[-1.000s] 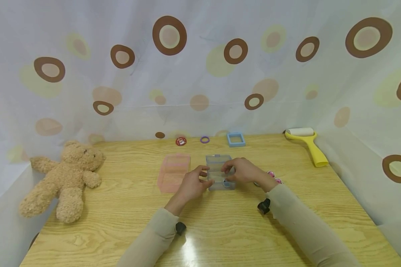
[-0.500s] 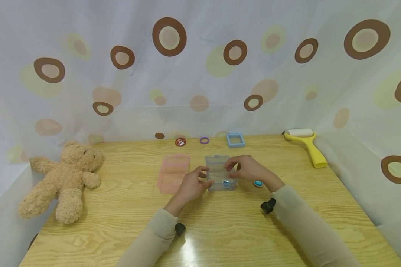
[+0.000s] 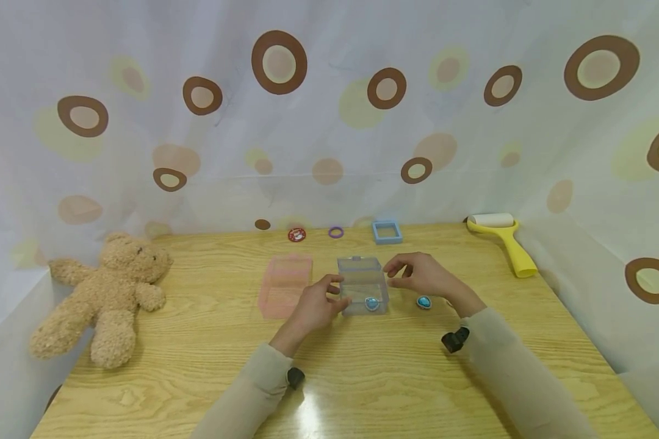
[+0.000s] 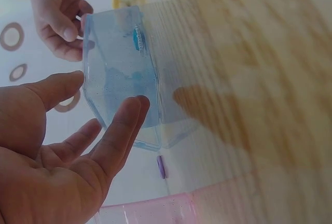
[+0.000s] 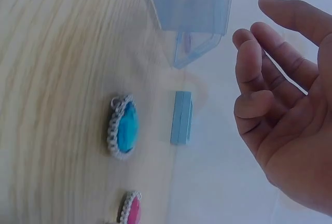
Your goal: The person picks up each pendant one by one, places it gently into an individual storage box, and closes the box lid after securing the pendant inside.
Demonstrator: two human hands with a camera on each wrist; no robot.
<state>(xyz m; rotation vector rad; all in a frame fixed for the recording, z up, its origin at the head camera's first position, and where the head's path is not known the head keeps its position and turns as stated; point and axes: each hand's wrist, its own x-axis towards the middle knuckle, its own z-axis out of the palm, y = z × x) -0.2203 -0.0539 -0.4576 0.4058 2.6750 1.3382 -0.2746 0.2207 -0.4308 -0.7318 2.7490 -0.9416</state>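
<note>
A translucent blue box [image 3: 359, 277] stands on the table, its hinged lid [image 3: 358, 263] lifted at the back. Inside lies a blue gem ornament [image 3: 371, 303] with a silver-coloured edge. My left hand [image 3: 315, 305] touches or nearly touches the box's left side, thumb and fingers extended. Just off the right wall is my right hand [image 3: 420, 275], fingers loosely bent and holding nothing. A second blue gem ornament [image 3: 424, 302] rests on the table below that hand. The right wrist view also shows a pink gem ornament [image 5: 133, 211], mostly hidden by my wrist in the head view.
Left of the blue box stands a translucent pink box [image 3: 287, 274]. Along the back are a red round badge [image 3: 296, 235], a purple ring [image 3: 336, 232] and a light-blue square frame [image 3: 387, 240]. A yellow-handled roller [image 3: 516, 253] lies far right, a teddy bear [image 3: 107, 299] far left.
My right hand has drawn out of the blue box to the right, leaving the blue gem ornament inside in plain sight. My forearm now covers the pink ornaments. The left hand has stayed put.
</note>
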